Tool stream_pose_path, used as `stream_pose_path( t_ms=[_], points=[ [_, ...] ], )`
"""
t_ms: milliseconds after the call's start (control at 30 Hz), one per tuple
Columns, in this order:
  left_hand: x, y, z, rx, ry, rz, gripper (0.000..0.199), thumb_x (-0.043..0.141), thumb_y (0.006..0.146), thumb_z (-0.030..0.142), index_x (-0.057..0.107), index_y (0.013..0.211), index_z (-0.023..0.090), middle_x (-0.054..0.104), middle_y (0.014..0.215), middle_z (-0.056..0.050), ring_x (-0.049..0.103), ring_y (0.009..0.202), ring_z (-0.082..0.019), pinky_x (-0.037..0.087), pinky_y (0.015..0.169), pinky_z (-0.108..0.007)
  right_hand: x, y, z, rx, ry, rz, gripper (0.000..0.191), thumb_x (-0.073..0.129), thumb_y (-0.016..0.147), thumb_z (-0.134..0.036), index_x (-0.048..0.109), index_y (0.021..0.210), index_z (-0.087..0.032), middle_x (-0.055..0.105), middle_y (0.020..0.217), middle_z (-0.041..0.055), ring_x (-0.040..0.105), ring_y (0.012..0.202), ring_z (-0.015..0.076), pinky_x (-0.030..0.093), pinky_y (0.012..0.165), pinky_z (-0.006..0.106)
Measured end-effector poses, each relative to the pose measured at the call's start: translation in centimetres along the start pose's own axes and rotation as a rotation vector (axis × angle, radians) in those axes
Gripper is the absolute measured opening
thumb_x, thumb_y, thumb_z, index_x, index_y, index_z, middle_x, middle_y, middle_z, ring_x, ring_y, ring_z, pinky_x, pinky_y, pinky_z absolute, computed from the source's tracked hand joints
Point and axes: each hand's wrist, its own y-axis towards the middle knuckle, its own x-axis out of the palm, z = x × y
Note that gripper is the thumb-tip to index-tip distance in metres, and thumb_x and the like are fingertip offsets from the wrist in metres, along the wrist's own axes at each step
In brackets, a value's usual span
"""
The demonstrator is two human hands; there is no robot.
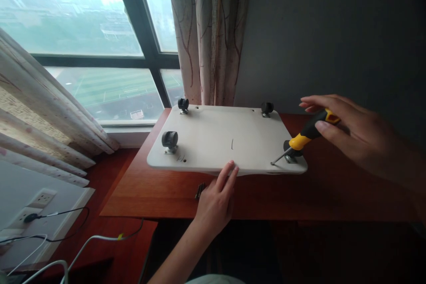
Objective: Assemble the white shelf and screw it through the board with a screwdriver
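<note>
- Nearest, the left hand point(214, 206) is unclenched: two straight fingers lie side by side, tips on the front edge of the board point(213, 137), apparently steadying it. Its thumb is out of sight.
- Just beside that hand, what look like screws point(199, 190) lie in a small heap on the table point(159, 199) – probably fixings not yet used, too small to count.
- The board lies on the table, wheels up, with something below its front edge that I can't make out.
- The right hand point(356, 131) pinches the screwdriver point(301, 140) by its handle between thumb and palm side, other fingers stretched past it. The shaft slants down to a spot near the board's right front corner; whether a screw sits under the tip can't be told.
- Of the wheels, the left front point(170, 140) and right front point(296, 152) both stand on metal plates and look fitted.
- A dark hole point(185, 160) by the left front wheel seems unfilled.
- Farther off, the left back wheel point(183, 104) and right back wheel point(266, 108) also look mounted – so the wheels seem done. Dark spots beside them look like holes, seemingly unfilled too; this stage is likely early.
- Beyond hang the curtain point(216, 53) and the window point(83, 31).
</note>
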Motion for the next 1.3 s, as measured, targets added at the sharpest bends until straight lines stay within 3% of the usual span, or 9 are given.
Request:
stream_pose_path(
  t_ms=[67,167,300,433,567,833,1300],
  points=[
    [0.0,0.0,0.0,-0.004,-0.001,0.000,0.080,0.044,0.094,0.007,0.012,0.165,0.027,0.027,0.169,-0.010,0.063,0.125,-0.026,0.061,0.092,-0.038,-0.5,0.0,-0.1,-0.015,0.105,-0.057,0.042,0.052,0.097,-0.033,0.057,0.139,-0.032,0.062,0.138,0.0025,0.064,0.117,0.0213,0.052,0.085,0.027],
    [0.1,0.0,-0.1,0.007,0.001,0.010,0.080,0.044,0.094,0.007,0.011,0.165,0.027,0.028,0.169,-0.011,0.062,0.125,-0.027,0.060,0.093,-0.039,-0.9,0.0,-0.2,0.021,0.166,-0.090,0.042,0.057,0.095,-0.036,0.058,0.137,-0.033,0.072,0.119,0.0009,0.070,0.104,0.0193,0.052,0.085,0.027],
    [0.2,0.0,-0.1,0.011,-0.005,0.008,0.081,0.044,0.094,0.008,0.010,0.165,0.027,0.027,0.169,-0.011,0.062,0.125,-0.028,0.060,0.094,-0.040,-0.6,-0.2,-0.3,0.066,0.005,0.010,0.050,0.064,0.091,-0.042,0.059,0.140,-0.034,0.076,0.107,0.0005,0.072,0.092,0.0217,0.052,0.076,0.029],
    [0.1,-0.1,0.0,0.000,-0.014,-0.003,0.080,0.044,0.094,0.008,0.011,0.165,0.027,0.025,0.170,-0.009,0.061,0.127,-0.027,0.060,0.094,-0.039,0.1,-0.3,-0.1,0.013,-0.175,0.146,0.052,0.065,0.090,-0.055,0.065,0.134,-0.028,0.075,0.098,0.0047,0.069,0.075,0.0225,0.048,0.068,0.031],
    [0.0,-0.1,0.1,-0.005,-0.012,-0.014,0.078,0.044,0.095,0.009,0.012,0.165,0.026,0.024,0.170,-0.009,0.060,0.128,-0.027,0.059,0.096,-0.039,0.5,-0.3,-0.2,0.008,-0.156,0.149,0.048,0.062,0.092,-0.057,0.067,0.127,-0.024,0.074,0.096,0.0056,0.063,0.065,0.0185,0.047,0.069,0.032],
    [0.0,0.0,0.1,0.000,-0.001,-0.005,0.076,0.043,0.098,0.012,0.011,0.165,0.027,0.025,0.170,-0.011,0.061,0.128,-0.028,0.060,0.094,-0.039,-0.5,0.0,-0.7,0.046,-0.004,0.008,0.048,0.062,0.088,-0.041,0.061,0.135,-0.031,0.077,0.106,-0.0004,0.072,0.094,0.0228,0.051,0.072,0.029],
    [0.1,-0.1,0.1,-0.006,-0.014,-0.012,0.075,0.044,0.097,0.011,0.013,0.164,0.025,0.025,0.170,-0.011,0.059,0.130,-0.027,0.058,0.097,-0.039,-0.3,0.1,0.0,0.003,-0.054,0.088,0.052,0.060,0.086,-0.050,0.061,0.136,-0.036,0.078,0.103,-0.0052,0.074,0.090,0.0215,0.053,0.072,0.030]
  ],
)
